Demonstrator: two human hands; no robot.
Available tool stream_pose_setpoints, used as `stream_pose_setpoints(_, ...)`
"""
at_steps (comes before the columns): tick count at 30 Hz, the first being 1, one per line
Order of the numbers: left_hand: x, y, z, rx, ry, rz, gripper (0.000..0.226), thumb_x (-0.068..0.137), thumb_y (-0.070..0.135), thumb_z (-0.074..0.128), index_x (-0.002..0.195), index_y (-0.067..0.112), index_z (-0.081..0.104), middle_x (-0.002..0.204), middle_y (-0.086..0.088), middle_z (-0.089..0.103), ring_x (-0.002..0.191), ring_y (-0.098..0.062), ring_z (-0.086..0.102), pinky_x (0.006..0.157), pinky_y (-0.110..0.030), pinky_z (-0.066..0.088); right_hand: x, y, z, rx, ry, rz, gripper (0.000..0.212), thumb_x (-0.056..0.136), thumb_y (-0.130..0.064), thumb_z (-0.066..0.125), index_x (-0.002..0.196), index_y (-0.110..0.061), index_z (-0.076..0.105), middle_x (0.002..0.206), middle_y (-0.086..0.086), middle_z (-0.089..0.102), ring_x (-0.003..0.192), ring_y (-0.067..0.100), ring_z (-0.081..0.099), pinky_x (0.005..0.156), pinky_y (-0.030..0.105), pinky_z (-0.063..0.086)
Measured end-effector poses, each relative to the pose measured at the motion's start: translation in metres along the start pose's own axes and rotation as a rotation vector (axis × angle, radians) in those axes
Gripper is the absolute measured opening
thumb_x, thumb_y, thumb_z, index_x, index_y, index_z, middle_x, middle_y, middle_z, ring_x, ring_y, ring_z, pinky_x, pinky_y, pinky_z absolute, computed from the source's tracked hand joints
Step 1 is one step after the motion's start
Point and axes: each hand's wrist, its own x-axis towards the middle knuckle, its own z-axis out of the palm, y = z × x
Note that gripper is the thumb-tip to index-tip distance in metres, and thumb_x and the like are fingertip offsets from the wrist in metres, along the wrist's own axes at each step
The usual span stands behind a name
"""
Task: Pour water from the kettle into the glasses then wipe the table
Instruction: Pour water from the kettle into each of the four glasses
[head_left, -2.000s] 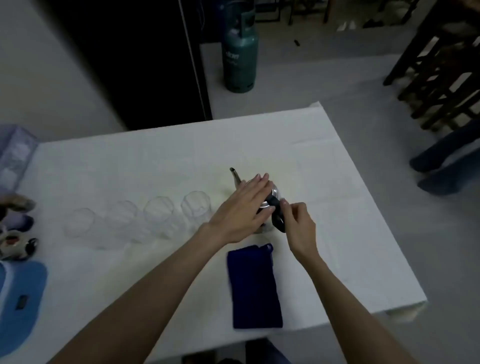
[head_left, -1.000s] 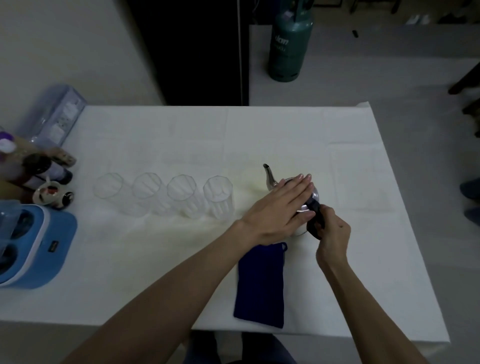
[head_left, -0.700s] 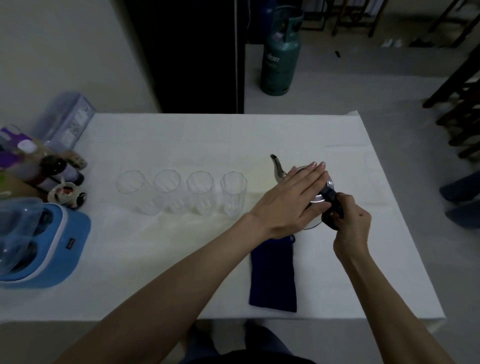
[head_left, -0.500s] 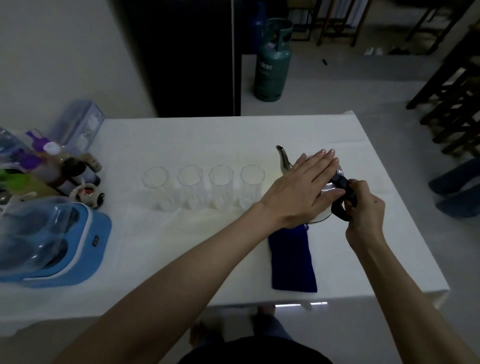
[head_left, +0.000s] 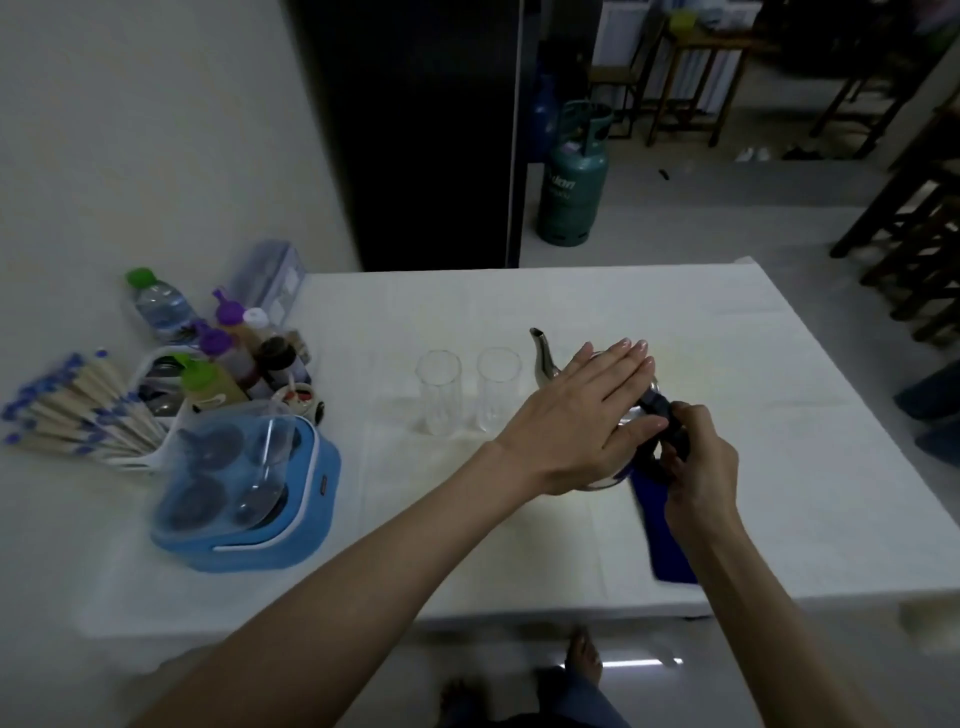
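A steel kettle (head_left: 542, 358) with a thin spout is held over the white table (head_left: 753, 364), just right of the glasses. My left hand (head_left: 582, 415) lies flat on its lid with straight fingers. My right hand (head_left: 696, 462) grips the black handle at the kettle's right side. Two clear empty glasses (head_left: 439, 389) (head_left: 497, 387) stand upright left of the spout; any others are hidden behind my left hand and the kettle. A dark blue cloth (head_left: 670, 551) lies flat near the front edge, partly under my right forearm.
A blue box with a clear lid (head_left: 244, 488) sits at the front left. Behind it stand sauce bottles (head_left: 228, 358), a water bottle (head_left: 158, 304) and a bundle of chopsticks (head_left: 78, 405). A green gas cylinder (head_left: 571, 182) and dark chairs (head_left: 914, 223) stand on the floor beyond.
The kettle has shifted left toward the glasses and now covers two of the four seen before. Both hands keep their hold. My head has lifted and turned left.
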Motion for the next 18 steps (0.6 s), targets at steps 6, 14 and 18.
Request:
stream_pose_setpoints(6, -0.034, -0.035, -0.011, -0.043, 0.007, -0.097, 0.067, 0.101, 0.048, 0.024, 0.153, 0.005, 0.025, 0.163, -0.008, 0.017, 0.151, -0.016, 0.006, 0.123, -0.035, 0.002, -0.004, 0.018, 0.04, -0.115, -0.071, 0.005, 0.029, 0.096, -0.015, 0.056, 0.068, -0.01, 0.059, 0.039, -0.013, 0.047, 0.038, 0.001, 0.045, 0.045, 0.017, 0.041)
stream_pose_setpoints(14, -0.053, -0.066, -0.012, -0.126, 0.03, -0.207, 0.068, 0.102, 0.05, 0.027, 0.155, 0.008, 0.018, 0.164, -0.004, 0.012, 0.151, -0.009, -0.001, 0.123, -0.036, 0.005, 0.003, 0.027, 0.069, -0.294, -0.085, 0.048, 0.029, 0.066, -0.042, 0.07, 0.061, -0.014, 0.066, 0.061, 0.003, 0.06, 0.066, 0.02, 0.059, 0.065, 0.033, 0.049)
stream_pose_setpoints(18, -0.055, -0.071, -0.01, -0.23, 0.031, -0.263, 0.066, 0.103, 0.048, 0.031, 0.155, 0.009, 0.018, 0.164, -0.001, 0.011, 0.15, -0.006, -0.002, 0.123, -0.035, 0.003, 0.003, 0.026, 0.076, -0.409, -0.046, 0.046, 0.035, 0.064, -0.049, 0.068, 0.052, -0.017, 0.065, 0.058, 0.0, 0.065, 0.07, 0.024, 0.063, 0.071, 0.047, 0.055)
